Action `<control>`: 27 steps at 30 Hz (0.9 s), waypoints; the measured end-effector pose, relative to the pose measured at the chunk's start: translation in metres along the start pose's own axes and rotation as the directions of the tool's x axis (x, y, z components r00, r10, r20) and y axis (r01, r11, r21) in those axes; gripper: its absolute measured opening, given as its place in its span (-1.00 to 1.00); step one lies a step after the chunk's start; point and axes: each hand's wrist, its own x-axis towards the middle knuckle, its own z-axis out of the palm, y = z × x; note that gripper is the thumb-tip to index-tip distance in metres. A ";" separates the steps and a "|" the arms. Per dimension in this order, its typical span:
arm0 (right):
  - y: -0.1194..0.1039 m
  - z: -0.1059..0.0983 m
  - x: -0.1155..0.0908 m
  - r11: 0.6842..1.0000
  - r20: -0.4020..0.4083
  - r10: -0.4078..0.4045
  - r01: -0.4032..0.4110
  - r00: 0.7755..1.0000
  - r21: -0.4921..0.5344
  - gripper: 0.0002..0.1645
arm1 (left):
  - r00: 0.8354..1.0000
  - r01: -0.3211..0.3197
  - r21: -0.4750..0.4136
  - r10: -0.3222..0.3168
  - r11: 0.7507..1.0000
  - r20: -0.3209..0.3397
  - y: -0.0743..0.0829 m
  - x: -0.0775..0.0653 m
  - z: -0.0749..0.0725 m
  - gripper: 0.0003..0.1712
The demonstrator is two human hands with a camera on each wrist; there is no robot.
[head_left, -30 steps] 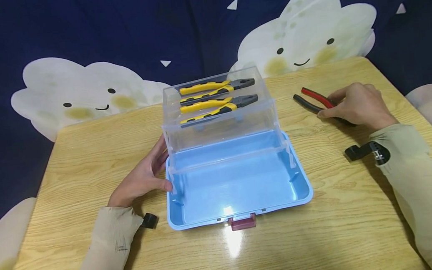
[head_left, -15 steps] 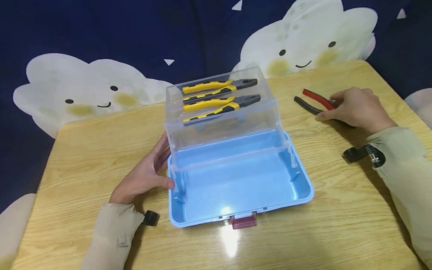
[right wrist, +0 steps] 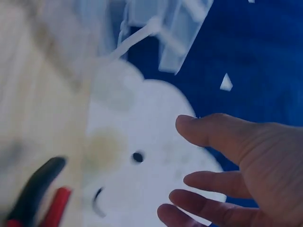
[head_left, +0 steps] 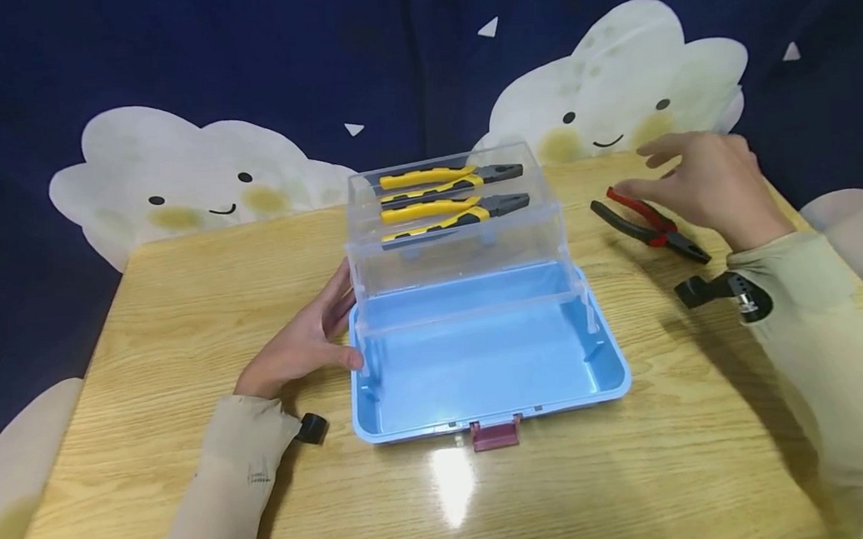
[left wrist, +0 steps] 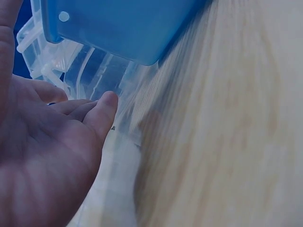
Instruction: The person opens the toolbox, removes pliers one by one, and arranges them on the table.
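A blue toolbox stands raised open on the table, its clear tiered trays unfolded above the base. Two yellow-and-black pliers lie in the top tray. At the box's left side is my left hand; its thumb lies at the rim and the fingers extend behind, partly hidden. The left wrist view has its fingers loosely bent near the blue wall. Pliers with one red and one black handle rest on the table to the right. Over them hovers my right hand, fingers spread, holding nothing.
A maroon latch sticks out from the box's front edge. Behind the wooden table hangs a dark blue cloth with smiling clouds. Black wrist cameras sit at both cuffs.
My right hand has let go of the red-and-black pliers and risen above them, leaving their jaws visible. The left hand stays at the box. The head view has shifted slightly.
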 end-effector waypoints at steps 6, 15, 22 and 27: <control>-0.052 -0.015 0.002 0.984 -0.006 -0.152 0.151 0.988 -0.089 -0.25 | 1.000 0.004 -0.008 -0.004 1.000 0.004 0.000 0.000 0.000 0.59; -0.124 -0.017 0.003 0.910 -0.006 -0.394 0.389 0.919 -0.144 -0.45 | 0.999 0.036 0.001 -0.036 0.999 -0.008 -0.003 -0.002 -0.002 0.62; -0.160 -0.005 0.002 0.824 0.112 -0.533 0.545 0.838 -0.153 -0.66 | 0.999 0.034 -0.041 -0.034 0.999 -0.001 -0.005 -0.002 -0.003 0.65; -0.172 0.004 0.009 0.769 0.234 -0.578 0.617 0.782 -0.164 -0.74 | 0.999 0.037 -0.039 -0.037 0.999 0.002 -0.004 -0.002 -0.003 0.66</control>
